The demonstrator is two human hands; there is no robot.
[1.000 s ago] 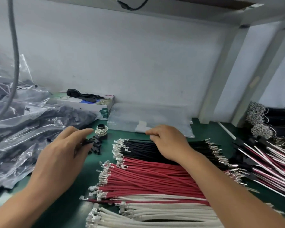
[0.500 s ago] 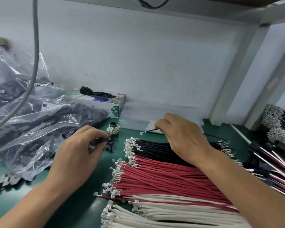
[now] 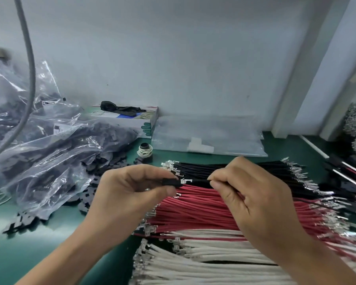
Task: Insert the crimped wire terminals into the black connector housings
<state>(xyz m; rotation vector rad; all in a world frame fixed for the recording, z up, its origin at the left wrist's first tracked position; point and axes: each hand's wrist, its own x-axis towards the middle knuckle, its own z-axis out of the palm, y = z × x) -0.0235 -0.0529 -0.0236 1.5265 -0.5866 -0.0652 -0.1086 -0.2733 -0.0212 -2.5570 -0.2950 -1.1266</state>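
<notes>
Bare green mat [image 3: 49, 254] lower left; plastic bags [image 3: 56, 153] crowd left; wire rows [image 3: 203, 219] fill right

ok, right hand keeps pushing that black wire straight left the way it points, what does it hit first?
Likely the small black connector housing pinched by the left hand; the right hand holds the thin black wire, its metal terminal at the housing's mouth.

I see my bare left hand [image 3: 130, 194] and bare right hand [image 3: 253, 200], both forearms uncovered to the frame edge: no gloves, sleeves, rings or watch visible.
</notes>
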